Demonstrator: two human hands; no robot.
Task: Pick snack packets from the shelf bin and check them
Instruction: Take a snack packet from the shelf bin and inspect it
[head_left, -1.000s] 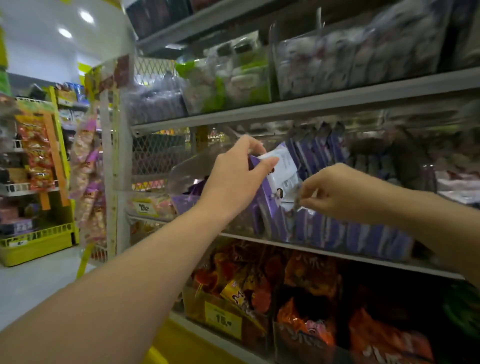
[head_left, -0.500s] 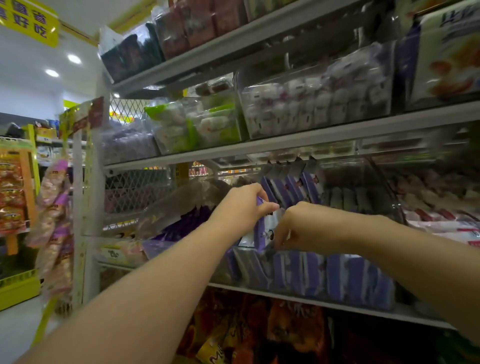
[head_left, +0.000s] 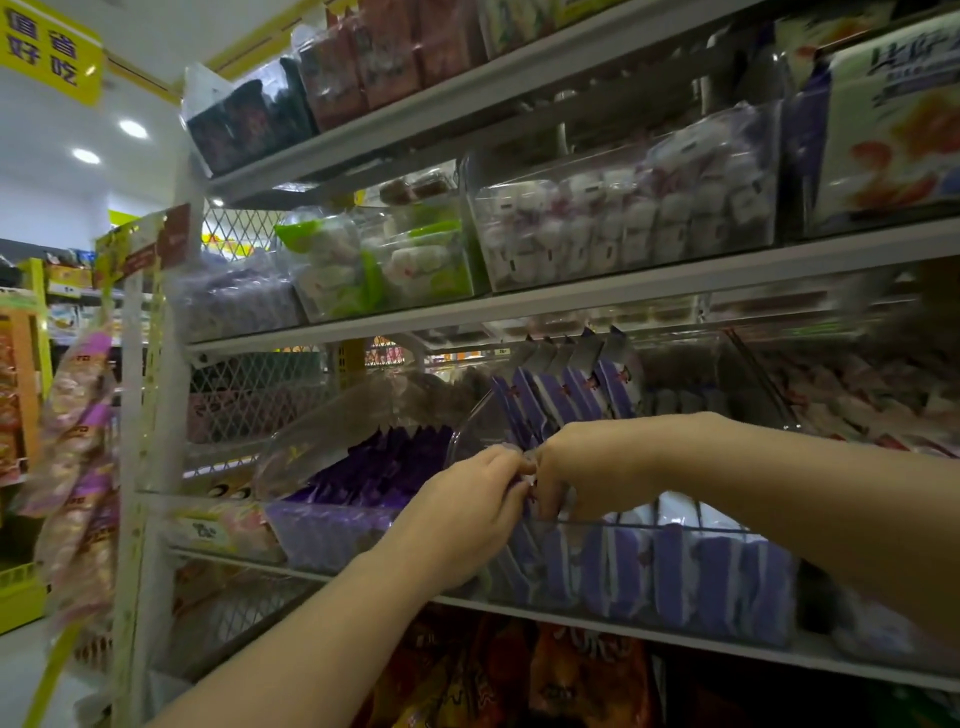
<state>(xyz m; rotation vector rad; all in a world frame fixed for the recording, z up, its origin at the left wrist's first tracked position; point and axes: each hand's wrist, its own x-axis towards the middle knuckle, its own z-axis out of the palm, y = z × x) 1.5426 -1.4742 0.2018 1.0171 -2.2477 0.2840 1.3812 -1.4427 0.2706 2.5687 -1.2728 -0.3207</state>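
The snack packet (head_left: 528, 466) being checked is almost totally hidden. Only a thin pale sliver of its top edge pokes out where the two hands meet, right over the front of the clear bin (head_left: 701, 529) on the middle shelf (head_left: 857, 662). The left hand (head_left: 467, 512) has its grip closed on that sliver, thumb and fingertips pinched together. The right hand (head_left: 576, 467) is knuckles-up with its fingers curled down into the bin, and honestly I can't tell if its grip has hold of the packet or just sits against it. The other purple packets (head_left: 571, 395) stand in a row in the same bin, the front ones smeared by the plastic wall. The next bin to the left holds darker purple packs (head_left: 374, 467), too blurry to read. The shelf above has white wrapped sweets (head_left: 623, 223). The orange bags (head_left: 571, 680) below are cut off by the frame edge, same as the yellow sign (head_left: 49, 47) at top left.
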